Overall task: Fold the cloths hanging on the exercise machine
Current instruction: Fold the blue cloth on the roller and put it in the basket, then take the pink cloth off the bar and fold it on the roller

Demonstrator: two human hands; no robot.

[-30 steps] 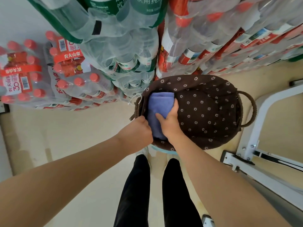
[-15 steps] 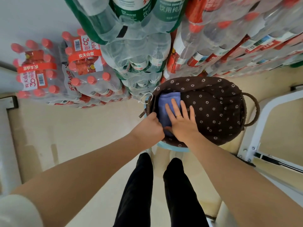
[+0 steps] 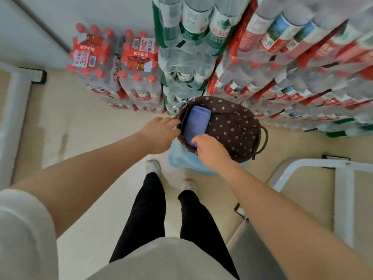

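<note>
A folded purple-blue cloth (image 3: 198, 121) lies inside a round basket (image 3: 234, 126) lined with brown flowered fabric, against its left wall. My left hand (image 3: 159, 134) holds the basket's left rim, fingers curled at the edge beside the handle. My right hand (image 3: 210, 148) hovers over the basket's near rim with loosely bent fingers, its fingertips at the near end of the cloth and holding nothing.
The basket sits on a light blue container (image 3: 181, 160) on the floor. Shrink-wrapped packs of water bottles (image 3: 201, 57) are stacked right behind it. The white metal frame of the exercise machine (image 3: 343, 199) stands at the right, another white bar (image 3: 14, 118) at the left.
My right hand has lifted off the cloth, where it was pressing flat, and drawn back to the near rim. The view has pulled back and up; the left hand stays at the rim.
</note>
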